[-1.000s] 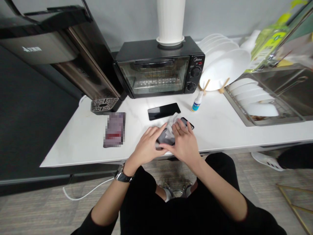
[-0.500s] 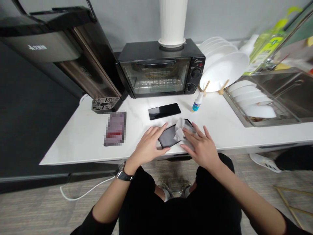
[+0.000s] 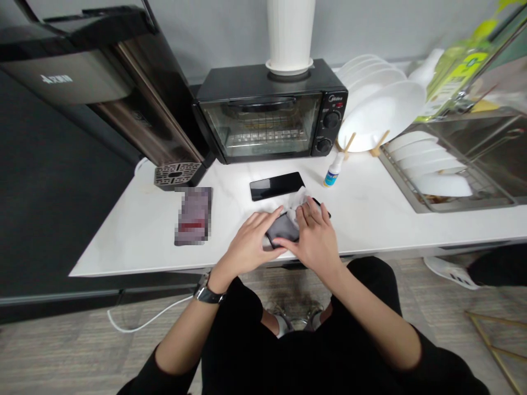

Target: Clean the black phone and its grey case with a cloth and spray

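A dark smartphone (image 3: pixel 284 228) lies on the white counter close to its front edge. My left hand (image 3: pixel 251 240) grips the phone's left end between thumb and fingers. My right hand (image 3: pixel 315 233) is over the phone's right part, its fingers pressing a crumpled white tissue (image 3: pixel 294 211) onto the screen. Much of the phone's right half is hidden under that hand. Just behind lies a second black smartphone (image 3: pixel 275 186), flat on the counter. A small white spray bottle (image 3: pixel 332 171) with a blue label stands to the right of it.
A black toaster oven (image 3: pixel 267 120) carries a white pot (image 3: pixel 290 35) on top. On the left are a drinks dispenser (image 3: pixel 123 99) and a pixelated flat item (image 3: pixel 193 216). White plates (image 3: pixel 381 115) stand in a rack beside the sink (image 3: pixel 486 159). Another person's shoe (image 3: pixel 450 272) shows at right.
My right hand has slid left along the phone with the tissue, its thumb now nearer my left hand. My left hand has stayed in place. The view has shifted slightly.
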Tool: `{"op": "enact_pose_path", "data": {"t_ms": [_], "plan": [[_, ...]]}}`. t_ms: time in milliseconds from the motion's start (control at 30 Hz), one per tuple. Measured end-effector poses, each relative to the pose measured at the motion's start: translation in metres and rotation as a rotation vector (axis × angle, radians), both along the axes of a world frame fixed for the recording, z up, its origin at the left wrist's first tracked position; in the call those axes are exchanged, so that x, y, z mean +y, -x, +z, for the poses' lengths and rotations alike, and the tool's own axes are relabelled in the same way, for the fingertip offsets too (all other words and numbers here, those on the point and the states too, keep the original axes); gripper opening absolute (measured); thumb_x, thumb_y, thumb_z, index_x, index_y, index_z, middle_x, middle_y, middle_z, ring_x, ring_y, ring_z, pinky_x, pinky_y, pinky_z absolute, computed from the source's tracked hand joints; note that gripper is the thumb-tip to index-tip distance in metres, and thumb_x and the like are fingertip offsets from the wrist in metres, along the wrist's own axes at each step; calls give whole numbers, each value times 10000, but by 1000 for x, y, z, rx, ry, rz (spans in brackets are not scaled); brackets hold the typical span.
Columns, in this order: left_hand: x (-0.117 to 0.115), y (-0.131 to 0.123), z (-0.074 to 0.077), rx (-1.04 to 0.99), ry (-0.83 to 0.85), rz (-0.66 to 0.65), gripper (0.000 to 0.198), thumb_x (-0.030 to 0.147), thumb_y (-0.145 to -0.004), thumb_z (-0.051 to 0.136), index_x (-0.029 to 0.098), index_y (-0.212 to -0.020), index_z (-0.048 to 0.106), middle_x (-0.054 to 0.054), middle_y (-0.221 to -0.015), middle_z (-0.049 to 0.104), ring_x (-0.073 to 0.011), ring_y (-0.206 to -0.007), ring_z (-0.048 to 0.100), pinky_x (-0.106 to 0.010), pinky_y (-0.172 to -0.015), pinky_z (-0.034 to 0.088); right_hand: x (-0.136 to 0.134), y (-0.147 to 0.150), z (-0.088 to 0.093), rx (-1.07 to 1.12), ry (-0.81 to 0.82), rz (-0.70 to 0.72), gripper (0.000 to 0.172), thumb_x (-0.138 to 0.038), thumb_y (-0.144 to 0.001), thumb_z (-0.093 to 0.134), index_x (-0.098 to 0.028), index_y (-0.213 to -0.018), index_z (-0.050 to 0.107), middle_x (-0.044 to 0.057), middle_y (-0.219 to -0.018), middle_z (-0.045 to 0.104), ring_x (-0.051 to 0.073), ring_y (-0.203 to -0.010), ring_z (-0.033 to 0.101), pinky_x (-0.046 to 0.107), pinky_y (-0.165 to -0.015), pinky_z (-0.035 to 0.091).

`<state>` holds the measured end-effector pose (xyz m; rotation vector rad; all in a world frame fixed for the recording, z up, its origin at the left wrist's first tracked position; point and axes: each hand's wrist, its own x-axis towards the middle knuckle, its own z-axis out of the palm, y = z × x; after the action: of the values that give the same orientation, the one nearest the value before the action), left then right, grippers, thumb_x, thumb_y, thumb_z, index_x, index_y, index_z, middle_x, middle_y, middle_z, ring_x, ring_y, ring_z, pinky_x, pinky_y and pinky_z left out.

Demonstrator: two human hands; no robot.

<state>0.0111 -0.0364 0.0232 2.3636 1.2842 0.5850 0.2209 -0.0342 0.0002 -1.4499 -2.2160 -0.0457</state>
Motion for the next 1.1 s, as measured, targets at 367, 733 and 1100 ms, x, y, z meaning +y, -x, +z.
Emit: {"op": "enact_pose_path", "data": {"t_ms": [367,733,1100], "plan": [[0,1,-6,29,-16,27,1011,445,-895,795,290,-1706,212,-111,-1529,556,-329,-1344,533,-497,-1155,465,-34,-18,4,-23,116,382,849,-770,-979,507,-162,-1572,525,105,-1620,545,386,-1631,273,674,-1317,217],[-4,-1,-6,10,-40,71,981,482,-913,785,316,-1701,225,-79,-1517,605,-314,-1338,536,-493,-1156,448,-11,-73,-4,-226,-51,92,882,-700,-1047,400,-7,-1592,435,245,-1670,435,431,-1634,233,672,-1300,212],[-7,1,-7,32,-65,94,986,497,-919,775,305,-1708,215,-88,-1517,604,-317,-1328,532,-488,-1153,450,-11,-68,-4,-167,6,187,706,-609,-1069,442,-68,-1514,525,228,-1619,503,384,-1516,447,606,-1288,301]]}}
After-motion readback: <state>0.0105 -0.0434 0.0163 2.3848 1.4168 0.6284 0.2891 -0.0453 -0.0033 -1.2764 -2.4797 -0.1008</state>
